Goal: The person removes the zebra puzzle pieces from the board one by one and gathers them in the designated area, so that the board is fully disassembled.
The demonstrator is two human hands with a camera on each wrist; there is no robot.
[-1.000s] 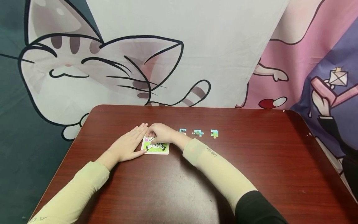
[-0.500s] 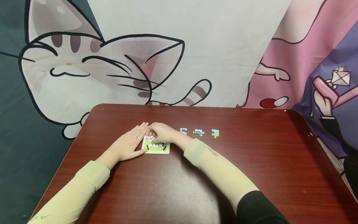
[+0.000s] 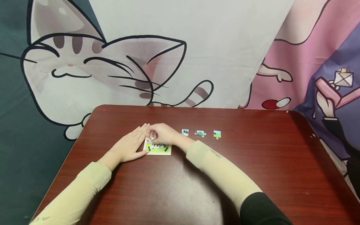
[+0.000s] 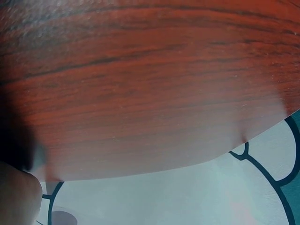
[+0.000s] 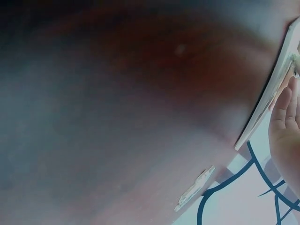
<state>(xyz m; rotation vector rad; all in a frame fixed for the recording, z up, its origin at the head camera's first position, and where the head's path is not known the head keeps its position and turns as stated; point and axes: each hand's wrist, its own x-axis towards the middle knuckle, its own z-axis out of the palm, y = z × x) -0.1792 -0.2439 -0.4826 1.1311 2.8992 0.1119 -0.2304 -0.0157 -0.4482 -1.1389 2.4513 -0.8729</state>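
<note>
A small zebra jigsaw puzzle in a white frame lies flat on the table, with green background and a bit of pink at its left. Along its left side rests my left hand, palm down, fingers straight, thumb by the lower left corner. Over the upper part of the puzzle my right hand bends its fingers and thumb at a puzzle piece, mostly hidden by the hand. In the right wrist view the puzzle's frame edge stands beside the fingers. The left wrist view shows mainly tabletop.
To the right of the puzzle, three loose jigsaw pieces lie in a row: a left one, a middle one and a right one. The brown wooden table ends before a cat-print cloth.
Both hands stay where they are around the puzzle; the right fingers shift only slightly. The whole scene drifts a little with the head camera.
</note>
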